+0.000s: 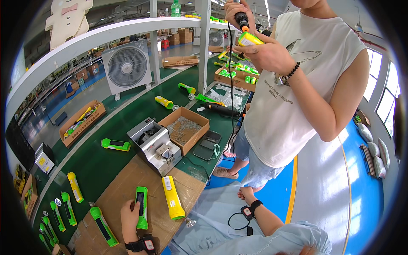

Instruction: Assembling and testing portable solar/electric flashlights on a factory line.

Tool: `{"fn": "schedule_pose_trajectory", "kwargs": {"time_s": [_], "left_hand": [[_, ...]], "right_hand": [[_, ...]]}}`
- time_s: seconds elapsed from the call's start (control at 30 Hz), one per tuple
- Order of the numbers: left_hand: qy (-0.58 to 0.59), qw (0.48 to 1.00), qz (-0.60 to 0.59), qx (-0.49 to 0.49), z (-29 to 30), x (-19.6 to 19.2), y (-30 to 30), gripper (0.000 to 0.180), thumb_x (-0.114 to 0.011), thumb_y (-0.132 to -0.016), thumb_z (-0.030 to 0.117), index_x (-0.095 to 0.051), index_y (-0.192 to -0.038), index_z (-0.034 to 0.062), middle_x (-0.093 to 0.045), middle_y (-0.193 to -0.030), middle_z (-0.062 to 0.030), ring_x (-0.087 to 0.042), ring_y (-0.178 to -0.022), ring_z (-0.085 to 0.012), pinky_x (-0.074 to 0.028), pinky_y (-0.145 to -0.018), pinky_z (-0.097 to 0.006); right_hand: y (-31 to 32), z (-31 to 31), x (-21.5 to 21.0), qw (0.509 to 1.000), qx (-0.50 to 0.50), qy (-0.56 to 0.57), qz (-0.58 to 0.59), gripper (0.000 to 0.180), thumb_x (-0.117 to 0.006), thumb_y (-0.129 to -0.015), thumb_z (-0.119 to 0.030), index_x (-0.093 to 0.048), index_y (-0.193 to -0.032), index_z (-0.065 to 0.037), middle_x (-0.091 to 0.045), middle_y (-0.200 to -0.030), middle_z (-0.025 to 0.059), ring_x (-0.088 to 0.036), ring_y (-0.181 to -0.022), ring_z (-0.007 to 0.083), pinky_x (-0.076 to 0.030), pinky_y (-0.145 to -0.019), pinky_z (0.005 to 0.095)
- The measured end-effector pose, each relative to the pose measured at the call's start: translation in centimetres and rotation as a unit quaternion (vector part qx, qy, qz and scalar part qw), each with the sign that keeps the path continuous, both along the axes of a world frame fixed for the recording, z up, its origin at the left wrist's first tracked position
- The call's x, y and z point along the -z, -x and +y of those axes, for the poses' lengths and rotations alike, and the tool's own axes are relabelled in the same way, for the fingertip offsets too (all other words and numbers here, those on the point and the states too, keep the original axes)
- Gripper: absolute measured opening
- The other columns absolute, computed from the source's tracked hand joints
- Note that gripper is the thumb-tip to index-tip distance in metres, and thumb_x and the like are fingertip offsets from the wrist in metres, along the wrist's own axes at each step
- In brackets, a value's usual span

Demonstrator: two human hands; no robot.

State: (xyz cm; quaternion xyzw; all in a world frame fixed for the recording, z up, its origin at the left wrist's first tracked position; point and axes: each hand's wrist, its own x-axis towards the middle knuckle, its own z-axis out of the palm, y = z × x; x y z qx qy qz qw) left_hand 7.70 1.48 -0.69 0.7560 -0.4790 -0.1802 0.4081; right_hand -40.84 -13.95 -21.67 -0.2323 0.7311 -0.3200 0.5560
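My left hand (130, 215), a dark band on its wrist, has its fingers curled against the side of a green flashlight (142, 207) with a dark panel, lying on the cardboard sheet (123, 180). Beside it rests a yellow flashlight (171, 197), with a small reflector (190, 222) near its wide end. A second green flashlight (103, 226) lies left of that hand. My right hand (246, 193) is closed over my lap, away from the table; whatever its fingers may hold is hidden. A strapped device (247, 212) sits by the right wrist.
A silver machine (155, 144) and a cardboard box of screws (183, 129) stand beyond the cardboard. Several flashlights (68, 208) line the left side. At the right, a co-worker holds an electric screwdriver (242, 20) over a yellow flashlight (250, 39); its cord (232, 93) hangs down.
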Motion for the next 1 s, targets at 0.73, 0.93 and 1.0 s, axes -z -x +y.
{"fn": "schedule_pose_trajectory", "kwargs": {"time_s": [0.73, 0.93, 1.0], "left_hand": [[0.005, 1.0, -0.016, 0.002, 0.0, 0.3, -0.2, 0.029, -0.062, -0.081, 0.018, -0.06, -0.097, -0.0069, -0.062, -0.083, -0.0174, -0.062, -0.071, -0.0247, -0.049, -0.066, -0.033], [-0.001, 1.0, -0.003, 0.002, -0.1, 0.8, -0.5, 0.03, -0.062, -0.081, 0.018, -0.06, -0.098, -0.0071, -0.062, -0.084, -0.0174, -0.062, -0.071, -0.0247, -0.049, -0.066, -0.034], [-0.001, 1.0, -0.007, 0.001, 0.0, 0.7, -0.5, 0.03, -0.062, -0.081, 0.018, -0.06, -0.098, -0.007, -0.062, -0.083, -0.0175, -0.062, -0.071, -0.0246, -0.049, -0.066, -0.034]], "right_hand": [[1.0, -0.7, 2.9, 1.0, -0.01, -0.008, 0.011, 0.013, -0.056, -0.079, -0.018, -0.056, -0.08, -0.006, -0.064, -0.067, 0.0078, -0.058, -0.045, 0.0181, -0.038, -0.034, 0.0305], [1.3, -1.1, 3.3, 0.999, -0.035, -0.033, 0.002, 0.017, -0.054, -0.083, -0.021, -0.054, -0.089, -0.005, -0.066, -0.075, 0.0094, -0.064, -0.054, 0.0208, -0.044, -0.038, 0.0321], [1.1, -0.8, 2.9, 0.999, -0.033, -0.021, 0.013, 0.017, -0.054, -0.083, -0.021, -0.055, -0.087, -0.005, -0.067, -0.075, 0.0089, -0.064, -0.056, 0.0208, -0.045, -0.039, 0.0326]]}}
